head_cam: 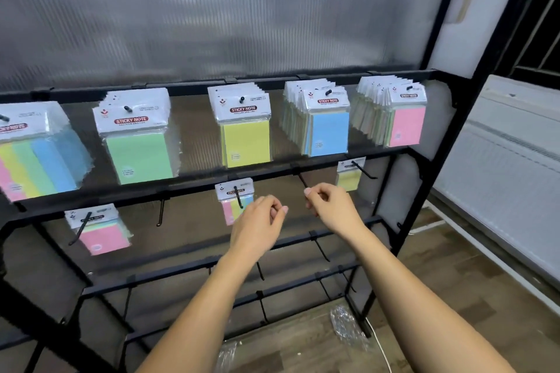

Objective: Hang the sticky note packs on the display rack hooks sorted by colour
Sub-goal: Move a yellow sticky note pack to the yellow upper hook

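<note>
A: What is seen on the rack point(403, 160), from the left?

B: On the top rail, five bunches of packs are hung: striped packs point(33, 151) at the far left, then green packs point(138, 148), yellow packs point(245, 136), blue packs point(328, 130) and pink packs point(406, 124) at the right end.

A: And on the rail below?

B: A pink pack point(104, 236) is hung at the left, with a bare hook point(160, 212) beside it. A striped pack point(235, 201) is hung near the middle, and a yellow pack point(348, 179) at the right.

A: Where are the hands held?

B: Both are raised before the lower rail. The left hand point(259, 222) is seen just right of the lower striped pack, fingers curled in, thumb against fingertips; nothing can be seen in it. The right hand point(330, 206) is held below another hook point(303, 180), fingers likewise curled, and nothing is seen gripped there either.

A: What lies beneath?

B: Crumpled plastic wrap point(345, 324) is seen on the wood floor point(454, 266) behind the rack's foot.
</note>
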A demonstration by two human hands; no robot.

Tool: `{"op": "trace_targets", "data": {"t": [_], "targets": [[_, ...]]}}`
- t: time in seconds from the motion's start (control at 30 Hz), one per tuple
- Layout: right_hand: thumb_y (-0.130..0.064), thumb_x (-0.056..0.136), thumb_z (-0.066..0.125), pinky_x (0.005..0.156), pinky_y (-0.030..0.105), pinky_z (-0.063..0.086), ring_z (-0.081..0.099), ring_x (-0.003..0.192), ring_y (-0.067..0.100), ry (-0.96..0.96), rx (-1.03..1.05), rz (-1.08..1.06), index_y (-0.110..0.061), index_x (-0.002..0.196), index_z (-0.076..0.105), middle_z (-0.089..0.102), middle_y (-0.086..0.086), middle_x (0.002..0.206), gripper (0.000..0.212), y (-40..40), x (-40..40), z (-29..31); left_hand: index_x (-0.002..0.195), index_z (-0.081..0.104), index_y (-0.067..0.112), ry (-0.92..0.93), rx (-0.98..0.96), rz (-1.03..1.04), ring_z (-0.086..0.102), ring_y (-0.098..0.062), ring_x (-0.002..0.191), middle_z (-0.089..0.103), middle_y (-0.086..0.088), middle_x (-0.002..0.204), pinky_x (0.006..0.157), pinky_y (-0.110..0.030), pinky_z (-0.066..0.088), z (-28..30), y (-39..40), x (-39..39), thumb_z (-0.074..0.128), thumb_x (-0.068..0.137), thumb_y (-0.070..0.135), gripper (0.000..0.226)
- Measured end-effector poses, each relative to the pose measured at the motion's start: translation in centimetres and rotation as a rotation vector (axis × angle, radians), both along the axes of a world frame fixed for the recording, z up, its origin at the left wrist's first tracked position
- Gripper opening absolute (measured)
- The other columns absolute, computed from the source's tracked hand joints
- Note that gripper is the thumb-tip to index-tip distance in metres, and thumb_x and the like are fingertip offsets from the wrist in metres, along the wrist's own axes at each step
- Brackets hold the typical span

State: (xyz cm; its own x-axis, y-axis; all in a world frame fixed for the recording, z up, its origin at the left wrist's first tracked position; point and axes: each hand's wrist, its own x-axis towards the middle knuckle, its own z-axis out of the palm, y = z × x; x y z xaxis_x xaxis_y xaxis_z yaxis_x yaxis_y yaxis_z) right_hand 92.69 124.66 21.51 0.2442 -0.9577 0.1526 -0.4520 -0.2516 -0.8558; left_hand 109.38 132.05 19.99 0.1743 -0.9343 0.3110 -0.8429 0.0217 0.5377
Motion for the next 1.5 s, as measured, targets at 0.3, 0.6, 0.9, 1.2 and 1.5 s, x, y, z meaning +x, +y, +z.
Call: {"op": "trace_targets", "data": {"t": [0.3, 0.6, 0.9, 1.2, 1.5], "targets": [[-0.037, 0.096, 0.056, 0.07, 0.026, 0.047, 0.065, 0.077, 0.015, 0.151, 0.13, -0.108, -0.016, 0.082, 0.069, 0.072, -0.003, 0.078, 0.028, -5.9, -8.5, -5.0, 0.099, 0.056, 0.028, -0.044, 0.083, -0.051, 0.052, -0.009, 0.094, 0.056, 0.013, 0.095, 0.08, -0.037, 0.052, -3.6, -6.4, -7.7, 0.046, 0.098, 0.045, 0.02], [-0.045, 0.096, 0.057, 0.08, 0.034, 0.048, 0.061, 0.089, 0.023, 0.249, 0.146, -0.095, -0.018, 0.087, 0.063, 0.065, -0.001, 0.085, 0.028, -13.9, -12.8, -7.2, 0.103, 0.057, 0.025, -0.062, 0.125, 0.031, 0.053, -0.013, 0.098, 0.057, 0.009, 0.101, 0.081, -0.037, 0.05, -5.0, -12.8, -12.3, 0.047, 0.098, 0.044, 0.022], [-0.049, 0.093, 0.062, 0.092, 0.037, 0.046, 0.056, 0.122, 0.03, 0.289, 0.194, -0.061, -0.004, 0.141, 0.044, 0.061, 0.012, 0.131, 0.068, -19.4, -12.9, -7.2, 0.103, 0.057, 0.027, -0.025, 0.2, 0.163, 0.054, -0.01, 0.095, 0.057, 0.011, 0.099, 0.083, -0.039, 0.053, -6.3, -15.7, -14.1, 0.049, 0.098, 0.045, 0.021], [-0.04, 0.095, 0.063, 0.076, 0.029, 0.044, 0.062, 0.097, 0.023, 0.261, 0.204, 0.025, -0.013, 0.117, 0.063, 0.067, 0.005, 0.106, 0.035, -21.2, -12.8, -8.2, 0.099, 0.055, 0.025, -0.011, 0.205, 0.232, 0.053, -0.009, 0.09, 0.056, 0.01, 0.099, 0.075, -0.028, 0.046, -6.4, -15.4, -15.2, 0.05, 0.098, 0.041, 0.016], [-0.037, 0.098, 0.057, 0.069, 0.03, 0.043, 0.062, 0.085, 0.018, 0.083, 0.088, 0.019, -0.019, 0.095, 0.057, 0.066, -0.003, 0.089, 0.018, -17.4, -14.8, -9.0, 0.1, 0.057, 0.027, 0.013, 0.18, 0.238, 0.054, -0.005, 0.087, 0.056, 0.011, 0.095, 0.077, -0.031, 0.053, -7.7, -13.4, -16.1, 0.05, 0.098, 0.041, 0.016]]}}
